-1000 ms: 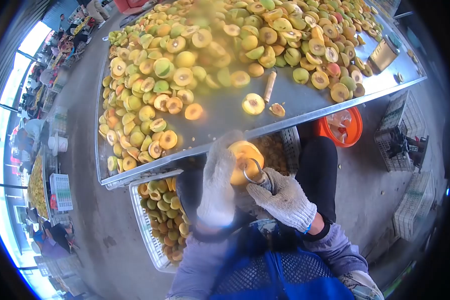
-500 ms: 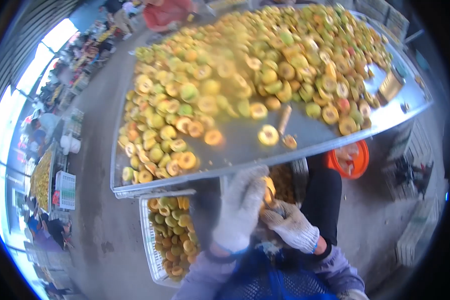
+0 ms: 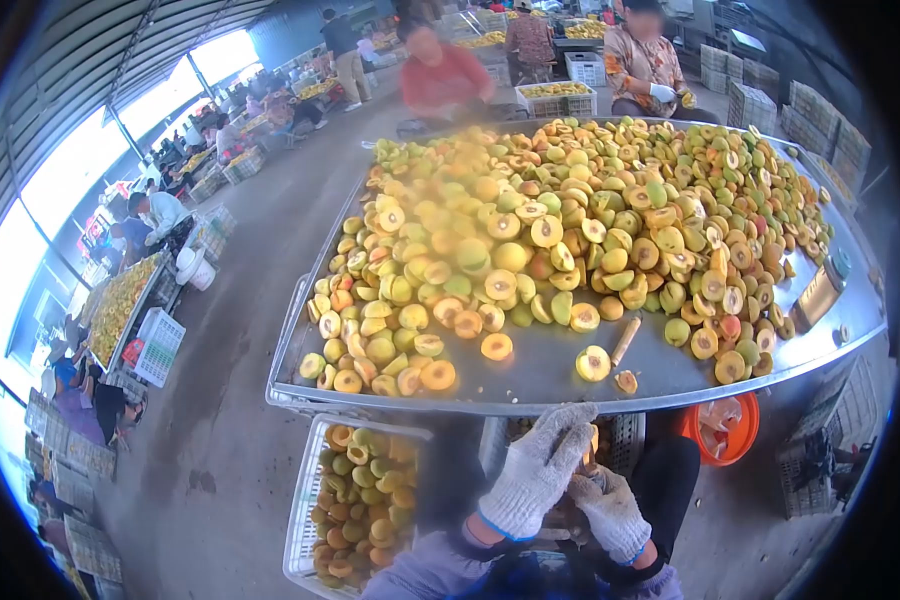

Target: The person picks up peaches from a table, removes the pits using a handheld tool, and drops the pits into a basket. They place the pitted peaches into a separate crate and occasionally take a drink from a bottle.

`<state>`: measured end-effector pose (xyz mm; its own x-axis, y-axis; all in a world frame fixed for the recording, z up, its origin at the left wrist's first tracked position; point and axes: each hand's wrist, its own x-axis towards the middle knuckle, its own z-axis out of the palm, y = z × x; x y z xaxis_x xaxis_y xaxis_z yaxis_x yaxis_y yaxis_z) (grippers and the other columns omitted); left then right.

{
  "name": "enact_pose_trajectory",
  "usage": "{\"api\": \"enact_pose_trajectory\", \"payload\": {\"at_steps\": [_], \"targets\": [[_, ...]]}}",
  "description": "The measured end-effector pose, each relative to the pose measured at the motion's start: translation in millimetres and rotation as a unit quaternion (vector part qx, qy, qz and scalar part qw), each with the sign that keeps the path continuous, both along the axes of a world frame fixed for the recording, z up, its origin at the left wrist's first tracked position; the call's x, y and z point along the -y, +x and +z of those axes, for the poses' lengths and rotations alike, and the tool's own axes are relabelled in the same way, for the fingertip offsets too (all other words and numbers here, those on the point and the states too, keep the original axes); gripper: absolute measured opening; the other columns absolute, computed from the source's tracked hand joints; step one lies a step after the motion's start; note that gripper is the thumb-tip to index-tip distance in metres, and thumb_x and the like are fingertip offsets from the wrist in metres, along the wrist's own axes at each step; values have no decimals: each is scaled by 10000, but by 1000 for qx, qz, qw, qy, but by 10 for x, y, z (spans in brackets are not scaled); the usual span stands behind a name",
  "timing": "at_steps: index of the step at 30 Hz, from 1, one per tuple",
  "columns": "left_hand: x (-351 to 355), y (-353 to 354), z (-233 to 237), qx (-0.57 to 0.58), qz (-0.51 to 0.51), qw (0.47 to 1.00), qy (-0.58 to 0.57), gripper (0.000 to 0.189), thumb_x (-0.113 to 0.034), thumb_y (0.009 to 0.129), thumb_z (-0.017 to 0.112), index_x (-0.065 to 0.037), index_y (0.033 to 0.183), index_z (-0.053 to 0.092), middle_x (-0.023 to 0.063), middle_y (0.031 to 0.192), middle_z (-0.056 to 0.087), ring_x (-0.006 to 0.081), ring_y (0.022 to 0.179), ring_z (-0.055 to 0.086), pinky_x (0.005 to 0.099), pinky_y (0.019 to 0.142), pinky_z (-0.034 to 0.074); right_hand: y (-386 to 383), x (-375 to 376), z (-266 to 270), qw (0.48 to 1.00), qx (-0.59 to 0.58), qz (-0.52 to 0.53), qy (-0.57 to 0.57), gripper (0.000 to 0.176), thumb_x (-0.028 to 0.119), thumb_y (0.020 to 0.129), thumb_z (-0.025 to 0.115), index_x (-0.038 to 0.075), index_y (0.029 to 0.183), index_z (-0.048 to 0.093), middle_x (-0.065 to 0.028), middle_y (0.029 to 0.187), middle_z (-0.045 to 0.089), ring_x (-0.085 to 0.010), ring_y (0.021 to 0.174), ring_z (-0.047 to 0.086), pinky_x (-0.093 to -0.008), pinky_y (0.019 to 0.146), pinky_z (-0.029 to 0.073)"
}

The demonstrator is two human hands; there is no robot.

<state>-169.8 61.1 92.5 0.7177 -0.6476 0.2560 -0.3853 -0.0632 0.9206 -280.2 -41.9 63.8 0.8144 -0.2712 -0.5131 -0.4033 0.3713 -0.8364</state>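
Note:
My left hand [image 3: 538, 478], in a white knitted glove, is closed around a yellow-orange fruit piece [image 3: 591, 447], which shows only in part between the hands. Close against its right side, my right hand [image 3: 611, 512] is closed too, in a soiled white glove. Whatever its curled fingers grip is hidden. Both hands are just below the near edge of a metal table [image 3: 555, 375] heaped with halved yellow-green stone fruit [image 3: 610, 230], perhaps peaches or apricots. Near that edge lie a cut half [image 3: 592, 363] and a wooden stick-like handle [image 3: 626, 341].
A white crate [image 3: 305, 520] of fruit halves stands at lower left. Another crate [image 3: 630, 440] sits under the table edge, beside an orange bucket [image 3: 740, 430]. On the table's right is a gold-brown container [image 3: 820, 293]. People [image 3: 445, 75] sit across the table.
My view has tilted up, bringing the people and hall behind the table into sight. Both hands stay together at the fruit piece, and they appear lower in the picture.

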Motion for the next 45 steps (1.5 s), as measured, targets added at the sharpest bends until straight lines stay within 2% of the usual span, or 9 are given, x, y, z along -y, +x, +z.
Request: {"api": "enact_pose_trajectory", "payload": {"at_steps": [7,12,13,14,15,23,35,40,45], "targets": [[-8,33,51,-269,3,962,-33,295,-209,989,571,-25,1213,628,86,1147,656,148,1041,605,287,942,463,5,-91,57,991,7,9,-136,176,179,939,625,30,1032,628,20,810,627,-44,692,542,-220,626,457],[-28,204,-378,270,23,962,-7,263,-212,999,549,-29,1168,632,60,1084,653,149,1020,614,298,891,499,-26,-76,-50,993,-9,20,-112,175,200,937,633,37,998,618,27,761,616,-53,671,537,-236,607,452],[-43,199,-358,-98,-82,990,-62,278,-233,1001,540,-24,1165,621,62,1073,651,158,1022,618,304,884,508,-5,-84,65,986,-15,71,-150,219,250,925,638,45,1001,629,-16,778,642,-98,697,586,-262,643,474],[-55,200,-338,-455,-39,877,-146,295,-254,1003,532,-19,1162,610,64,1062,648,168,1023,622,311,876,517,40,-109,235,976,-26,119,-181,264,301,913,644,53,1003,640,-60,796,667,-143,722,634,-288,678,496],[-25,151,-387,-457,-1,870,-184,357,-298,1004,520,1,1187,589,77,1058,643,166,976,627,302,848,521,6,-152,312,964,-42,164,-205,308,351,901,649,61,1006,650,-103,813,693,-188,748,682,-314,714,518],[-63,33,-226,-362,32,920,-148,520,-456,975,508,12,1201,546,162,981,645,218,791,630,286,626,524,9,-141,305,968,-35,55,-242,341,403,870,667,65,895,630,-142,732,655,-284,694,672,-363,657,507],[-101,-133,94,-80,57,994,-44,335,-216,969,523,53,1152,607,115,1145,625,208,1031,591,316,912,467,-28,-212,178,993,-11,42,-109,335,367,883,665,38,940,631,-118,818,695,-221,764,685,-335,726,520],[-123,-13,-45,192,2,979,-66,321,-39,892,600,21,1207,599,218,1197,591,399,1064,585,425,940,477,-42,-26,306,996,-20,71,55,232,219,905,612,52,1066,604,-58,727,647,-119,583,630,-237,509,479],[-115,-84,-72,251,-4,966,-61,433,-68,827,648,-19,1254,594,207,1240,569,390,1111,580,448,922,505,-90,49,290,994,-42,84,59,235,181,913,537,41,1094,592,-52,659,624,-122,466,588,-226,393,441]]}}
